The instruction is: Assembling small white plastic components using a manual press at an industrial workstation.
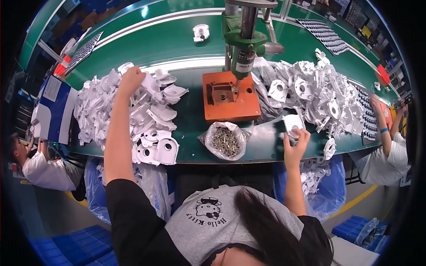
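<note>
My left hand [132, 80] is closed over the far side of a heap of white molded plastic parts [100, 104]; its curled fingers hide whatever they grip. In my right hand [296, 150], fingers and thumb pinch the near edge of a white plastic housing [293, 124], close to the table's front edge. Between my hands stands a green press [245, 44], its tool reaching down to an orange fixture block [231, 99] with a recess. A clear-plastic-lined container of small metal pins or screws [225, 141] sits in front of the block.
Another heap of white parts [310, 88] lies to the right. One white part [201, 33] rests on the green surface behind. A blue-and-white box [54, 108] stands at left. Blue lined bins [330, 190] flank me below the table. Co-workers [386, 150] sit at both sides.
</note>
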A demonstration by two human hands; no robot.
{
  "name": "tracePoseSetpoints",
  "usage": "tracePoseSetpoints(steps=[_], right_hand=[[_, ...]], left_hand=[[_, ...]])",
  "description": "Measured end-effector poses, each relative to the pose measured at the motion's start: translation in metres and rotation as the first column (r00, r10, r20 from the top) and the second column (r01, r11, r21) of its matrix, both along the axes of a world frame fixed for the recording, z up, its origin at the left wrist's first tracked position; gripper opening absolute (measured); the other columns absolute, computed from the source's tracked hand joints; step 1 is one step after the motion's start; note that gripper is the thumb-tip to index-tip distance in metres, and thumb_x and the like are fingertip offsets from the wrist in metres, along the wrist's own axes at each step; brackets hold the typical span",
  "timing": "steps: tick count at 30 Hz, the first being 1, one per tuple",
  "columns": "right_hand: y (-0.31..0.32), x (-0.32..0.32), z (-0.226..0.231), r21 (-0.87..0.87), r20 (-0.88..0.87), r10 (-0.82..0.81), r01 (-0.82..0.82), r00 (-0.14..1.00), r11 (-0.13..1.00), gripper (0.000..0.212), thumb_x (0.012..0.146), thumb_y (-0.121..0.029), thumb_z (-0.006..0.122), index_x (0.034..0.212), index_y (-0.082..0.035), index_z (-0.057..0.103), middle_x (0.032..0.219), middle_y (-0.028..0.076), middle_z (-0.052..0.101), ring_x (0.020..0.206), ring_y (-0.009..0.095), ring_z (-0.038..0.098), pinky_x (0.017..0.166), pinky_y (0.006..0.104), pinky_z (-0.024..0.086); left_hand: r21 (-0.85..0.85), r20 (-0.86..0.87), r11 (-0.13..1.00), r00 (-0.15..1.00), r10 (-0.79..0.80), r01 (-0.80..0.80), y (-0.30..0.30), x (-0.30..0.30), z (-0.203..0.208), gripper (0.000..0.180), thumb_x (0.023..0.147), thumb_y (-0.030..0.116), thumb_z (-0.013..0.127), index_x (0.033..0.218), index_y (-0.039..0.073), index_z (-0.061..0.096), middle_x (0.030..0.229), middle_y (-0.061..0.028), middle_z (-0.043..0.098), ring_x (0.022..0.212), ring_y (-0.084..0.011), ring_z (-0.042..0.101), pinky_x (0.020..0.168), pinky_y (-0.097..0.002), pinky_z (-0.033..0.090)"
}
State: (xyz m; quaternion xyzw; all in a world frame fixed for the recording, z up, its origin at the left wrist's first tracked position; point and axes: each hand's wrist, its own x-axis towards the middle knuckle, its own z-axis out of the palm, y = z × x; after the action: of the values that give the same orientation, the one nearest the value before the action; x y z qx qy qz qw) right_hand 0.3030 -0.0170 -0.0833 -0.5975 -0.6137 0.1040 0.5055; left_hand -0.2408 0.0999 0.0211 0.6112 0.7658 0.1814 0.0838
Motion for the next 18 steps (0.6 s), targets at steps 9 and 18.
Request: tracePoseSetpoints(steps=[9,18], right_hand=[[0.009,-0.048,0.082,0.246,0.181,0.427,-0.461,0.886,0.853,0.02,0.071,-0.003,0.073,0.089,-0.006,0.064,0.134,0.016,0.045,0.1,0.021,0.052,0.077,0.029,0.044],[0.002,-0.114,0.107,0.0,-0.056,0.735,-0.736,0.676,0.677,0.065,0.067,0.001,0.074,0.126,-0.004,0.047,0.137,0.016,0.047,0.079,0.014,0.057,0.066,0.0246,0.048]], left_hand=[[0.104,0.962,0.994,0.249,-0.108,0.027,-0.095,0.155,0.007,0.036,0.096,0.036,0.041,0.096,0.003,0.054,0.068,-0.0078,0.058,0.042,-0.0135,0.051,0.038,-0.0235,0.04],[-0.057,0.982,0.972,0.189,0.013,0.226,-0.124,0.239,-0.024,0.026,0.098,0.025,0.037,0.103,0.004,0.052,0.067,-0.0028,0.054,0.037,-0.0068,0.042,0.029,-0.02,0.029]])
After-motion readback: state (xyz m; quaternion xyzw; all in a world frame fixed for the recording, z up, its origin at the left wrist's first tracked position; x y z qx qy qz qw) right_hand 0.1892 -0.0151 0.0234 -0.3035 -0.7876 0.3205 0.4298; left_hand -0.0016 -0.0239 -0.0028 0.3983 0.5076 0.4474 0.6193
